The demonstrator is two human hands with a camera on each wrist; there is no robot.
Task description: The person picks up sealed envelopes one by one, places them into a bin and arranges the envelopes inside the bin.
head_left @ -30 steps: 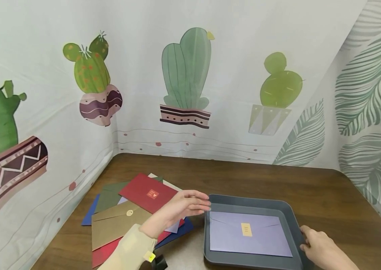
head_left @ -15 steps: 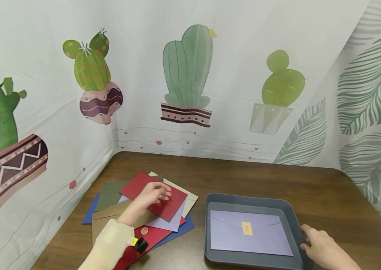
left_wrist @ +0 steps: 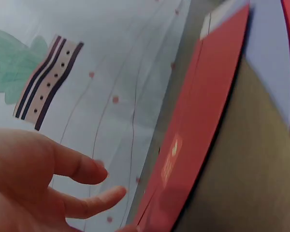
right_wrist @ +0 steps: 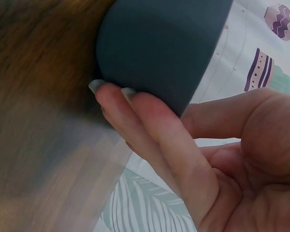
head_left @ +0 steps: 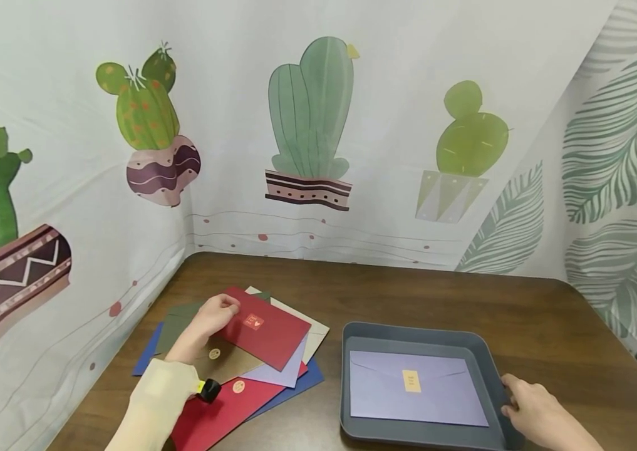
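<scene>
My left hand (head_left: 213, 316) is over the left end of a dark red envelope (head_left: 273, 335), which lies on top of a loose pile of envelopes. In the left wrist view its fingers (left_wrist: 82, 166) are extended beside the red envelope (left_wrist: 198, 121); a fingertip at the bottom is close to the edge, though contact is unclear. A dark grey tray (head_left: 416, 332) stands to the right, holding a lilac envelope (head_left: 374, 391) with a yellow label. My right hand (head_left: 540, 410) grips the tray's right wall, fingers on the outside and thumb at the rim.
Beneath the dark red envelope are a tan envelope (head_left: 239, 363), a bright red one (head_left: 222, 410), a dark green one (head_left: 180, 322) and blue ones (head_left: 309, 376). A cactus-print cloth (head_left: 228, 125) hangs behind the brown wooden table (head_left: 408, 291).
My left hand has moved left from the tray's left edge, across the pile, to the dark red envelope's left end. My right hand and the tray have stayed put.
</scene>
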